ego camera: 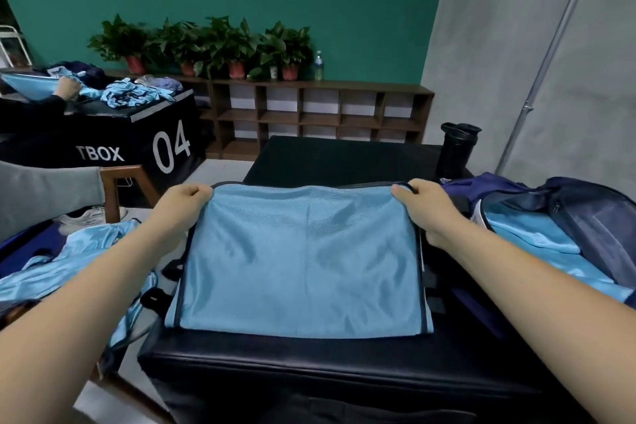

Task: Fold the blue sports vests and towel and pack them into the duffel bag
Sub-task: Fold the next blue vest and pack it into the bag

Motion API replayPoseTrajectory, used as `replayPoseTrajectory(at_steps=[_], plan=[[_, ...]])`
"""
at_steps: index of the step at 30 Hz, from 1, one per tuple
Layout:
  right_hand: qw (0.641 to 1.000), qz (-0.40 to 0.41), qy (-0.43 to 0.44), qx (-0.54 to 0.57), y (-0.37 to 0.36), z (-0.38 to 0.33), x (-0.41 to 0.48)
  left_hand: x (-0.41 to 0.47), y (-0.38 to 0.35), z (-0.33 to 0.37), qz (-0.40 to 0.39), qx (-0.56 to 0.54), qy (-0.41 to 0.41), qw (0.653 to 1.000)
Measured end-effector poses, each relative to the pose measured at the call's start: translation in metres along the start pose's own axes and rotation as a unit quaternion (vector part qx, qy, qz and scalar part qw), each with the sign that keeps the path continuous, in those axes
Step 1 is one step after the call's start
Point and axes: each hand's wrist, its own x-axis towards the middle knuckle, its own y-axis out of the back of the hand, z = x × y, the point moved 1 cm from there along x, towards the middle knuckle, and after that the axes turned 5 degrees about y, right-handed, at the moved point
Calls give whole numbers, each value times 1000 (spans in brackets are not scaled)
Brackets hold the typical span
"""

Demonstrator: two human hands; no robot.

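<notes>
Closest is a black padded bench (309, 358) with a soft, shiny top. A light blue mesh sports vest with dark edges (303, 258) lies flat on it, folded into a neat square shape.

Both bare arms reach out over the vest. The left hand (186, 200) pinches the far left corner of the vest, with its fingers curled tight around the edge. The right hand (420, 205) pinches the far right corner the same way, with its thumb on top of the dark edge.

To the left, just beside the bench, a messy pile of shiny light blue vests (79, 258) lies on a lower surface. To the right sits a dark blue duffel bag (585, 213). It is open, and a light blue cloth (537, 244) is inside it. I cannot tell if that cloth is a vest or the towel.

Behind the bag stands a tall black cup with a lid (456, 148).

Farther back on the left is a big black box with white "04" on it (137, 144). More crumpled blue vests (130, 95) lie on top of it, and another person's hand (67, 89) touches blue cloth there.

By the green wall is a low brown wooden shelf (320, 107). Green plants in red pots (220, 45) and a clear water bottle (318, 65) stand on it.
</notes>
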Motion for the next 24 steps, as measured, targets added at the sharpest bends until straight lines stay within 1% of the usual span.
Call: replayPoseTrajectory(at_steps=[2,4,6,10,14,19,24], plan=[[996,27,-2,-89,-14,10,22,24,-15,-4,7,20,9,1000],[985,29,-8,-169,-25,22,39,45,-29,-13,5,33,21,999],[976,14,-14,-215,-33,35,54,61,-40,-21,7,62,32,998],[949,-34,-36,-313,-44,57,72,84,-53,-38,8,168,29,985],[934,-51,-25,-352,-53,70,82,94,-57,-47,11,259,20,966],[910,-85,-41,-404,-60,88,85,97,-60,-47,18,283,32,958],[901,-108,-54,-416,-61,87,90,95,-61,-49,29,333,17,942]])
